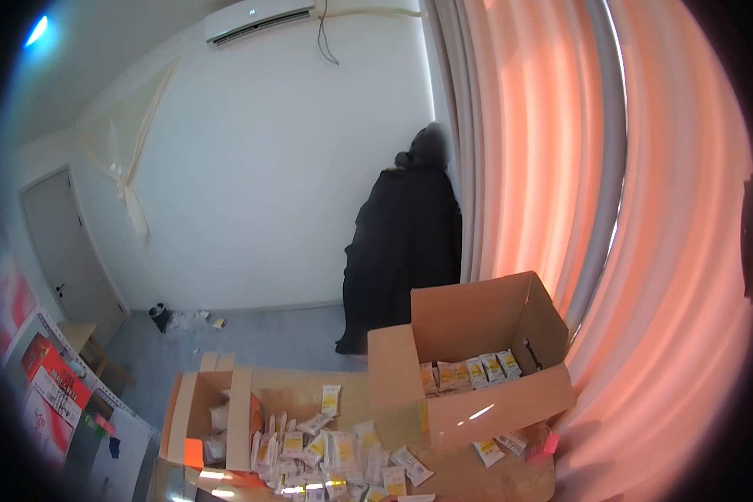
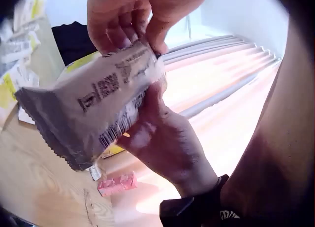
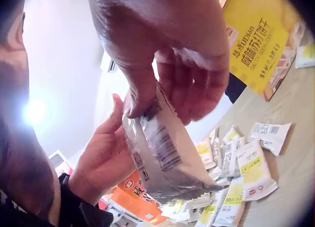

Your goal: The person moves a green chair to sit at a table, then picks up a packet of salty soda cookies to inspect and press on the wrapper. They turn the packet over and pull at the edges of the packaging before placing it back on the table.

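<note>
Packet of pale barcode-printed plastic [image 2: 91, 104] is clamped near one end by left hand [image 2: 130, 20] and right hand [image 3: 162, 45], above light wooden surface [image 3: 290, 178] bearing yellow-and-white packets [image 3: 253, 170].

A plain room, perhaps a home or small office: air conditioner [image 1: 259, 21], curtains [image 1: 552, 142], door [image 1: 69, 226], cardboard box [image 1: 498, 410] on the tabletop's edge [image 1: 523, 484].

In your head view, the curtain [image 1: 661, 217] is coral-pink at three o'clock, the door [image 1: 65, 238] grey at nine — and your packets [image 1: 340, 452] at six are white with yellow patches.
</note>
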A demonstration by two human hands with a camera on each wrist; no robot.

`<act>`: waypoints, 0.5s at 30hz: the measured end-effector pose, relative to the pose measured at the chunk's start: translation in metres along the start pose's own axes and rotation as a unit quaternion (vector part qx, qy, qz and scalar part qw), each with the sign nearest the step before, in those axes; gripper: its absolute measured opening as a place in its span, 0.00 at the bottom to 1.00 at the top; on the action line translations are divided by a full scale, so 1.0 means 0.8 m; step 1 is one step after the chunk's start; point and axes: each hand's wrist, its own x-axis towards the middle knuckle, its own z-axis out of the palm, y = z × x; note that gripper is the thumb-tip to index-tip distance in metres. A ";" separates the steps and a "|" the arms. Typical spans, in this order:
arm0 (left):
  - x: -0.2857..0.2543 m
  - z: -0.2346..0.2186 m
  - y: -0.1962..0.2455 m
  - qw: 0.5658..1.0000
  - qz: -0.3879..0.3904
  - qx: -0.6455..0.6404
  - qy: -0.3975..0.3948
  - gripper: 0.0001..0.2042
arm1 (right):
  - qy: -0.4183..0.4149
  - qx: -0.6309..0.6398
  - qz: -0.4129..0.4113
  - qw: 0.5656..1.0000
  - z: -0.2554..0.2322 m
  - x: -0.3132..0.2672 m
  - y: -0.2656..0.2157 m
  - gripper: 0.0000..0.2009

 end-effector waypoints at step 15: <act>-0.032 -0.006 0.042 0.990 -0.015 0.089 -0.104 0.10 | -0.052 -0.138 0.092 0.985 0.006 -0.042 -0.005 0.17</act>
